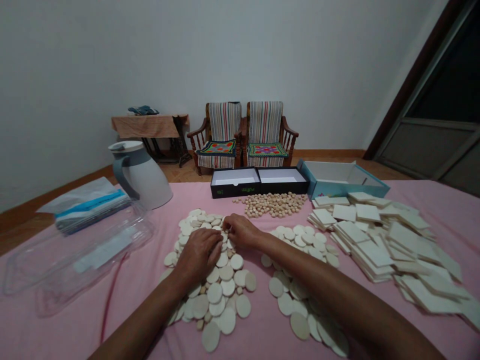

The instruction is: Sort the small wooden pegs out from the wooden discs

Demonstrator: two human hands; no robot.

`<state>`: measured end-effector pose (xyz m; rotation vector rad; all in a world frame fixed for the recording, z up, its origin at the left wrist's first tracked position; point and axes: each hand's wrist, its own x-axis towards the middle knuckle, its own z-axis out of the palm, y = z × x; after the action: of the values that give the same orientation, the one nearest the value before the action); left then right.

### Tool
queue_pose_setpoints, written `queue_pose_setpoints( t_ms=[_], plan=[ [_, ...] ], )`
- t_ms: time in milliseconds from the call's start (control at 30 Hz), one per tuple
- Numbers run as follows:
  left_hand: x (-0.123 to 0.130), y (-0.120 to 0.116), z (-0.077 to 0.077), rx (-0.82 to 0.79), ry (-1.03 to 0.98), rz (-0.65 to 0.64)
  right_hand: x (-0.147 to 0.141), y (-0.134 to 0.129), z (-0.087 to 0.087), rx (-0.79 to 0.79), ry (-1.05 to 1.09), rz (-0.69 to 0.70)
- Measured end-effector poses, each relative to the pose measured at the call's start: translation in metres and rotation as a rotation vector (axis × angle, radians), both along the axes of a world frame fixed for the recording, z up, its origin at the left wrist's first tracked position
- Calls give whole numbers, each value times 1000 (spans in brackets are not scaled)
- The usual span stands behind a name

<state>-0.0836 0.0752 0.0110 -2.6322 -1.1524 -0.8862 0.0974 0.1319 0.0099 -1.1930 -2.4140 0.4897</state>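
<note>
The left hand (198, 255) lies palm down on a heap of pale, round, flat wooden discs (221, 295), its fingers loosely together and gently curved, with no visible pinch. The right hand (242, 231) sits just beyond it at the far edge of the same heap, its fingertips (228, 226) bunched downward against the discs. Whether they pinch anything cannot be told, because the hand hides what lies beneath them. Small pale wooden pegs (204, 289) lie scattered among the discs under the left wrist. To the right of the right hand, below its forearm, lies a second spread of pale round wooden discs (296, 295). Ahead of the right hand is a mound of small tan wooden pegs (272, 204), and further right of the grip are piled pale square wooden tiles (375, 245). Beyond the hands stand an open black cardboard box with a white lining (234, 182) and an open light-blue cardboard box (333, 175). Left of the left hand, on the pink bedsheet (75, 320), are a transparent plastic case (86, 265), a white-and-grey plastic jug (144, 175) and a flat packet with a blue stripe (90, 210).
</note>
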Motion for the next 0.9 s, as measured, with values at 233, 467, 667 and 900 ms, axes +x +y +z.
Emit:
queue_pose_setpoints(
  t_ms=[233,467,667,900],
  plan=[
    [-2,1,-3,2,11,-5,3,-2,1,-5,-59,-55],
    [-2,1,-3,-5,9,-16,17,9,15,72,-37,-261],
    [-2,0,-2,-18,8,-4,-2,8,5,21,-28,-34],
    [0,0,-1,-43,6,1,-14,12,-7,19,-31,-51]
  ],
)
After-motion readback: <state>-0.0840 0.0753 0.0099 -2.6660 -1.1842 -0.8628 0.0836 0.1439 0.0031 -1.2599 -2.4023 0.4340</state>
